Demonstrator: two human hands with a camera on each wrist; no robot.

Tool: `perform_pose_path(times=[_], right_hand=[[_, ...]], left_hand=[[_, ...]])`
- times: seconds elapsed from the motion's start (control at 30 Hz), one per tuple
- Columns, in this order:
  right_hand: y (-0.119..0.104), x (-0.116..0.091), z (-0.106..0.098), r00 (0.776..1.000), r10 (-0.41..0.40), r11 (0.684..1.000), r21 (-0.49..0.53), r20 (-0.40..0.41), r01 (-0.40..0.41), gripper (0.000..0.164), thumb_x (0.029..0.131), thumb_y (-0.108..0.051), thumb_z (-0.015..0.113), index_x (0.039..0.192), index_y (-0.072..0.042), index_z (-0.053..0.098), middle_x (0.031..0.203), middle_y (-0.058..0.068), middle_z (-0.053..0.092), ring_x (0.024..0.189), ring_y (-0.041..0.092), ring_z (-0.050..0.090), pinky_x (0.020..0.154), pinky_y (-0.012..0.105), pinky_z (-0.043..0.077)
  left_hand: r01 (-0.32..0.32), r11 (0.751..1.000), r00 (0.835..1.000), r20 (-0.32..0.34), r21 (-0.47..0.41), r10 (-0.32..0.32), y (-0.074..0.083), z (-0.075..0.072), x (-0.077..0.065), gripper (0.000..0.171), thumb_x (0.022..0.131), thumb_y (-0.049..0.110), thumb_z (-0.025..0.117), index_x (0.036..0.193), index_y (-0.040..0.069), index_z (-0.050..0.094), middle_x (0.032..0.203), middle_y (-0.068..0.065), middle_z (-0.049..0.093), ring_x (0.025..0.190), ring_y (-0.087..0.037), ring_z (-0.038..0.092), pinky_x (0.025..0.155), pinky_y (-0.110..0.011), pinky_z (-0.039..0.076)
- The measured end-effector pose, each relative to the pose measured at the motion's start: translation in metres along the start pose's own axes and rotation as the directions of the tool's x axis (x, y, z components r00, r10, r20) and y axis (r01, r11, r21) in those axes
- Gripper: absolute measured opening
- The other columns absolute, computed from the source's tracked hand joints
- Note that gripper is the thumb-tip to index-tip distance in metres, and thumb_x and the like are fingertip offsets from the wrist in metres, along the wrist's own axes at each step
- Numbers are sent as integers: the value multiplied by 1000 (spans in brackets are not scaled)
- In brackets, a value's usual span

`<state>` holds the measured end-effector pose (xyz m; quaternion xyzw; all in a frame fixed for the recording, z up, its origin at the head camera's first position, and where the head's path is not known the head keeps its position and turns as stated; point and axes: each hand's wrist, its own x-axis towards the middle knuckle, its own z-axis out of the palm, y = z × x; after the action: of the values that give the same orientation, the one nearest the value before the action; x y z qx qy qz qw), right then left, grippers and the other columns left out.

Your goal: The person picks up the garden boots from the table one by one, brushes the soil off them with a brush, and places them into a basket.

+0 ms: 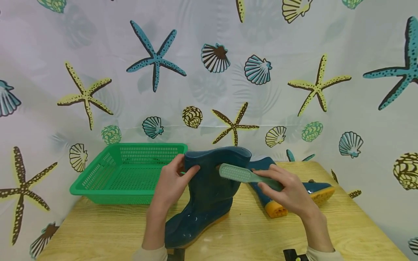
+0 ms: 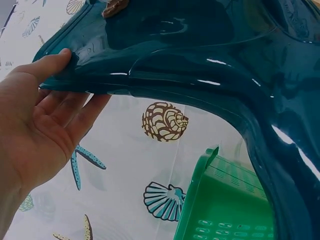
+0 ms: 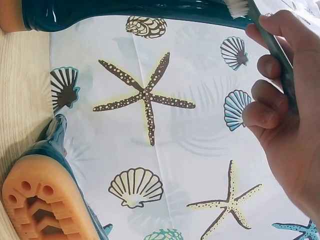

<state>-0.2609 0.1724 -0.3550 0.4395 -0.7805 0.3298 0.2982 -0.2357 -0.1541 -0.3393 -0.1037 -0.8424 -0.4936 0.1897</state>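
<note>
A dark blue rubber boot (image 1: pixel 209 185) with an orange sole stands tilted over the table, its opening up and its toe toward the lower left. My left hand (image 1: pixel 171 181) grips the opening's rim, thumb on the outer face and fingers on the other side. A brown smear (image 2: pixel 115 7) shows on the shaft in the left wrist view. In my right hand (image 1: pixel 290 186) is a pale green scrub brush (image 1: pixel 237 174), fingers curled round its handle. Its white bristles (image 3: pixel 237 8) face the boot's shaft, close to the upper part.
Behind my right hand lies another blue boot (image 1: pixel 259 194) on its side, orange sole showing. A green perforated plastic basket (image 1: pixel 117 199) stands at the back left of the wooden table (image 1: pixel 107 232). A curtain (image 1: pixel 196 90) printed with shells and starfish hangs close behind and at both sides.
</note>
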Motion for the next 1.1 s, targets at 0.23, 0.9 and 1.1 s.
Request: perform_pose_path(times=[0.23, 0.9, 1.1], right_hand=[[-1, 0, 1, 997, 14, 1000, -26, -79, -16, 42, 77, 5, 75, 116, -8, 72, 77, -8, 44, 61, -1, 30, 53, 15, 29], [2, 8, 12, 995, -68, 967, -252, -71, 48, 41, 101, -44, 51, 121, -15, 73, 75, -3, 45, 66, 2, 28, 56, 14, 24], [3, 6, 12, 1000, -4, 972, -236, -14, 0, 39, 85, -10, 77, 123, -16, 72, 74, -3, 41, 64, -1, 22, 54, 13, 23]], left_hand=[[-8, 1000, 1000, -2, 2, 8, -1, 1, 0, 17, 96, 28, 68, 102, 16, 57, 85, 3, 70, 79, -11, 62, 73, -31, 50], [11, 1000, 998, 60, 9, -12, -1, 1, 0, 19, 99, 27, 63, 98, 14, 49, 66, 1, 41, 58, -16, 38, 57, -27, 32], [0, 1000, 999, 47, 10, -1, 0, 2, 1, 18, 98, 27, 64, 103, 15, 52, 79, 1, 63, 64, -17, 48, 57, -27, 36]])
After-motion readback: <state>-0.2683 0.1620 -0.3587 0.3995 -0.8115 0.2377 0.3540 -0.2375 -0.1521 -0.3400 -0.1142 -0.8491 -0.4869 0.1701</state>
